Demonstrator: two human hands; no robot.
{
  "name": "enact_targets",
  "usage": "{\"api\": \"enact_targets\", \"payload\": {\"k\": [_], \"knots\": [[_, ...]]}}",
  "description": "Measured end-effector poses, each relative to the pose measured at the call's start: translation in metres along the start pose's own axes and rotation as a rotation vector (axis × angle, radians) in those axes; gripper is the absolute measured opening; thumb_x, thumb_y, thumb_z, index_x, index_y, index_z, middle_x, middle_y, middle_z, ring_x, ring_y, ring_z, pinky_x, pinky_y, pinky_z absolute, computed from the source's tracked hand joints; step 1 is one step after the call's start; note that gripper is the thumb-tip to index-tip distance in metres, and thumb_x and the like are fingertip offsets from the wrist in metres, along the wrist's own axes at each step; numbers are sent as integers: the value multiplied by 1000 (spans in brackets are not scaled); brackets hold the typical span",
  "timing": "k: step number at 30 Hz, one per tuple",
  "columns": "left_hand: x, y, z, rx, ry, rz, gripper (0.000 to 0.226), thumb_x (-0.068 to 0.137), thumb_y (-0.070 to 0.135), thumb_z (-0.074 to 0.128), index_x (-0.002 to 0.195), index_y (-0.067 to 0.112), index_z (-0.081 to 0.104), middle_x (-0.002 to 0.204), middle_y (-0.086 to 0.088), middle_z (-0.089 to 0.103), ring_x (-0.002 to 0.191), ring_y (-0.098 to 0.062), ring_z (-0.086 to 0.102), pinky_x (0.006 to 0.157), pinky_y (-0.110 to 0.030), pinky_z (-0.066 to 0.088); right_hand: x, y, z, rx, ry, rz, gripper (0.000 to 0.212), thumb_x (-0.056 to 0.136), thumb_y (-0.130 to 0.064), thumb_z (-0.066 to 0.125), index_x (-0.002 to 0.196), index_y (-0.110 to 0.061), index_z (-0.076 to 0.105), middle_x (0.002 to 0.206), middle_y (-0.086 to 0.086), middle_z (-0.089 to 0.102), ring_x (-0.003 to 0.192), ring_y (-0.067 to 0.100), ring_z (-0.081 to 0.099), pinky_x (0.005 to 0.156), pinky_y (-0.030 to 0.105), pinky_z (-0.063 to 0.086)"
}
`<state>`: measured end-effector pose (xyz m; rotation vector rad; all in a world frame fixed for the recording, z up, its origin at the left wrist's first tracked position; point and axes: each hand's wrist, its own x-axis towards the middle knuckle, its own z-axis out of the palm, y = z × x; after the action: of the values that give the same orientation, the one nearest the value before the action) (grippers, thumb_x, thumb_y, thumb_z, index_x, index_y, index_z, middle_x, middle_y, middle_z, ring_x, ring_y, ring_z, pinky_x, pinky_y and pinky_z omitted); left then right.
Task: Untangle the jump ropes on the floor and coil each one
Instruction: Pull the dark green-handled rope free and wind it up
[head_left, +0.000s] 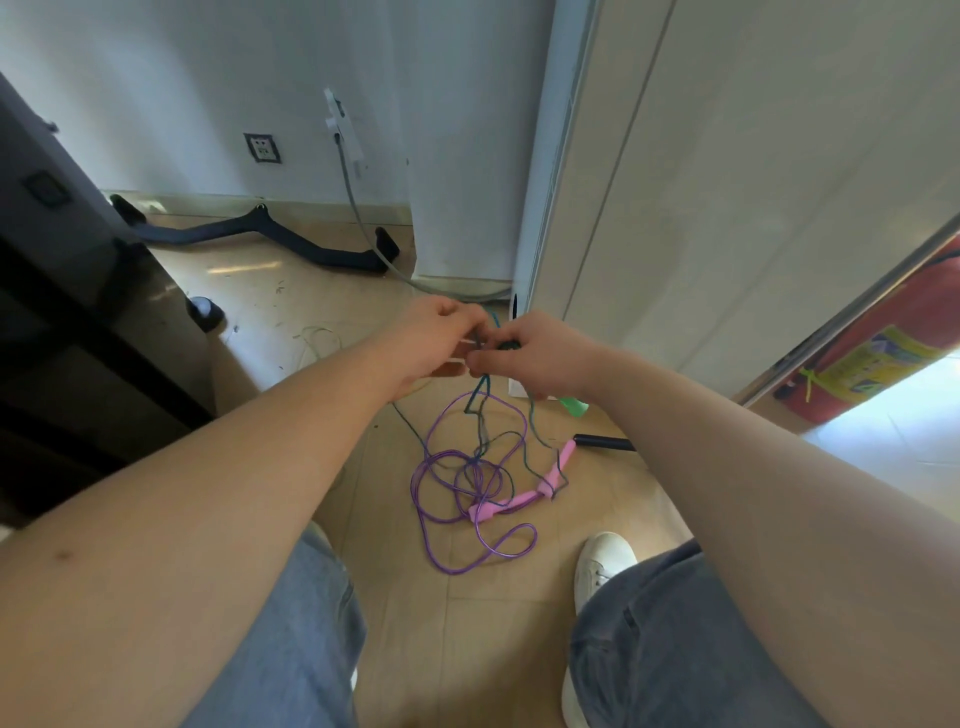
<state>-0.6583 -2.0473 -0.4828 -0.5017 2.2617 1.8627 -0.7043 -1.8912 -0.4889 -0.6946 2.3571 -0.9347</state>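
Above the tiled floor (467, 623), we have both hands up and working 1 snarl: the left hand (441, 338) and the right hand (535, 353) meet fingertip to fingertip, each with fingers curled and pinching the dark teal rope (480, 395) where it bunches between them. From that pinch the teal strand drops into the heap below, crossing through the loops of the purple rope (441, 525), whose pink handles (511, 500) lie on the tiles, with a green handle (574, 406) and a black handle (605, 442) just beyond. We read this as the untangling step, nothing coiled yet. Next we would need to tease the knot loose, then draw the teal line clear of the purple loops without cinching them.
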Motion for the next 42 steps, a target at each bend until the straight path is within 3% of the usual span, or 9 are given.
{"api": "enact_targets", "payload": {"k": [4,10,16,22,27,30,35,38,42], "knots": [[5,10,-4,-366,173,45,18,107,24,44,109,14,60,91,-3,75,78,-18,76,61,-28,59,0,11,0,-75,-162,64,18,89,-45,70,87,-27,75,55,1,47,47,16,48,47,24,44],[11,11,-10,-637,229,74,15,107,24,44,110,14,55,99,-10,70,81,-21,75,68,-29,60,-3,20,7,-380,-323,149,22,94,-43,64,86,-23,70,60,4,55,54,23,53,51,24,44],[-6,2,4,-36,-232,-116,27,103,36,50,99,17,69,87,-3,71,82,-20,67,89,-42,57,-1,0,-3,-84,-38,-41,27,98,-29,59,88,-8,73,58,1,50,42,12,43,41,19,39],[3,9,5,-257,101,75,22,107,27,46,105,18,66,94,-2,75,82,-16,74,60,-27,59,-3,6,-5,-88,-65,-9,21,97,-35,61,88,-21,73,70,-6,66,57,15,53,47,22,45],[10,11,-4,-525,299,165,20,107,27,46,108,17,63,96,-7,74,78,-18,74,61,-25,57,-3,22,3,-405,-320,123,23,98,-43,58,84,-28,69,79,-6,69,56,15,56,56,27,50],[7,17,-3,-489,200,91,16,103,27,54,103,15,64,97,-7,71,80,-17,68,64,-28,60,-2,19,5,-285,-240,107,27,100,-43,53,82,-29,68,86,-3,75,55,13,55,52,25,48],[-10,5,12,12,-208,-77,20,101,35,56,95,21,70,90,-1,73,82,-15,69,78,-34,59,-3,1,-6,-194,4,-71,39,103,-33,50,68,-22,63,48,-14,59,41,-1,47,46,11,33],[-5,4,13,-46,-49,-15,21,104,34,51,104,24,69,100,-2,74,84,-17,72,78,-41,61,-6,3,-8,-129,-59,-26,27,101,-32,54,82,-20,67,56,-13,64,42,6,46,45,16,39],[6,11,-5,-325,268,7,24,105,34,47,113,20,65,100,-4,76,75,-17,76,59,-30,61,-10,13,-9,-186,-226,88,22,99,-33,57,86,-21,71,66,-10,70,46,10,49,45,22,44]]}}
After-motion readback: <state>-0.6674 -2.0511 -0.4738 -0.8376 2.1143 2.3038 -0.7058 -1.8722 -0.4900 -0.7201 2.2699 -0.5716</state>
